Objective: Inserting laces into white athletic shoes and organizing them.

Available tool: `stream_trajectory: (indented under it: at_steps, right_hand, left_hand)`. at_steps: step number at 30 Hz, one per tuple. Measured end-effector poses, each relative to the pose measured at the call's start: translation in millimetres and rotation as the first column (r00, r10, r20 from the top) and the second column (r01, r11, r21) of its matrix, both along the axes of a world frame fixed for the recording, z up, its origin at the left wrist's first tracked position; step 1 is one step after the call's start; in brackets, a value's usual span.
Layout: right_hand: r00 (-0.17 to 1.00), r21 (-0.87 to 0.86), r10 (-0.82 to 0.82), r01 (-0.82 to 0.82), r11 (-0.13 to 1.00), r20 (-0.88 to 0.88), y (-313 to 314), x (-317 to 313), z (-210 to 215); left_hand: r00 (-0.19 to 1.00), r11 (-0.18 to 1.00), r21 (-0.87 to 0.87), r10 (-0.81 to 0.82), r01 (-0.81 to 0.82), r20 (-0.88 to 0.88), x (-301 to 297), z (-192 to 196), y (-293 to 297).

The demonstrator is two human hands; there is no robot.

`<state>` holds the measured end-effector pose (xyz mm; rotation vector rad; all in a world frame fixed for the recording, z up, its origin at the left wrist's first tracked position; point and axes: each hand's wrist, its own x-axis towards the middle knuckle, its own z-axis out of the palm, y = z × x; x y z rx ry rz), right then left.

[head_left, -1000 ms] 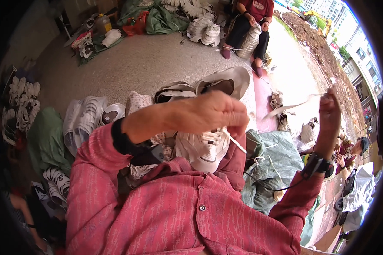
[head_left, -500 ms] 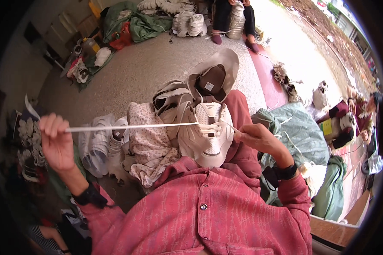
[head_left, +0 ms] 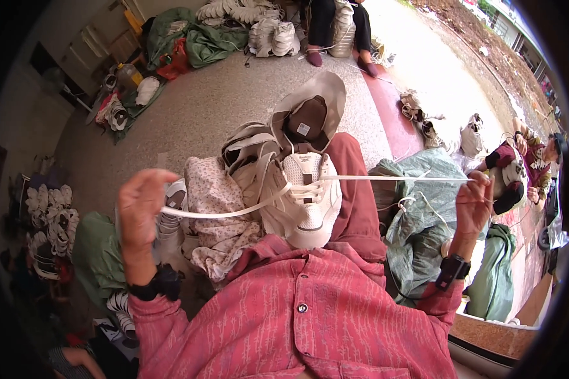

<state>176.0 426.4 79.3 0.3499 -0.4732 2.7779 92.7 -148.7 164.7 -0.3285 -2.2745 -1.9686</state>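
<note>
A white and beige sneaker (head_left: 306,215) rests against my lap, its toe toward me. White shoelace (head_left: 385,178) crosses its lower eyelets. My right hand (head_left: 475,196), raised far out to the right, pinches one end and pulls that side straight and taut. On the left, my left hand (head_left: 142,211) has its fingers bent round the other end, somewhat blurred, and that length sags in a curve. Just beyond the sneaker, a beige shoe upper with brown lining (head_left: 306,117) gapes open. More brown-lined uppers (head_left: 250,148) lean beside it on a flowered cloth (head_left: 212,196).
Green sacks (head_left: 417,215) lie to my right, and another sack (head_left: 98,252) to my left. White shoes (head_left: 54,215) are heaped at far left. Ahead, a seated person's legs (head_left: 322,31) flank a stack of shoes. Another person (head_left: 537,158) sits at far right.
My right hand has swung outward to the right, drawing its lace end out long. My left hand has come inward toward the shoe, and its lace has gone slack.
</note>
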Motion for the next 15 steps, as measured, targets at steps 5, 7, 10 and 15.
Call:
stream_trajectory:
  at_steps: [5, 7, 10, 15]
  right_hand:
    - [0.975, -0.217, -0.206, 0.219, 0.951, 0.083, 66.3, 28.4, -25.5]
    - [0.966, -0.210, -0.225, 0.248, 0.946, 0.130, 81.8, 32.8, -39.5]
    - [0.940, -0.181, -0.275, 0.312, 0.933, 0.202, 104.3, 39.8, -66.7]
    - [0.857, 0.014, -0.407, 0.424, 0.905, 0.316, 115.6, 36.5, -88.5]
  left_hand:
    - [0.925, 0.883, -0.356, -0.364, 0.307, -0.106, -30.4, -17.5, 74.0]
    - [0.908, 0.840, -0.413, -0.413, 0.351, -0.070, -35.4, -32.0, 95.4]
    - [0.886, 0.811, -0.454, -0.454, 0.368, -0.092, -42.6, -52.7, 119.2]
    - [0.842, 0.750, -0.631, -0.460, 0.198, -0.282, -48.4, -66.8, 138.9]
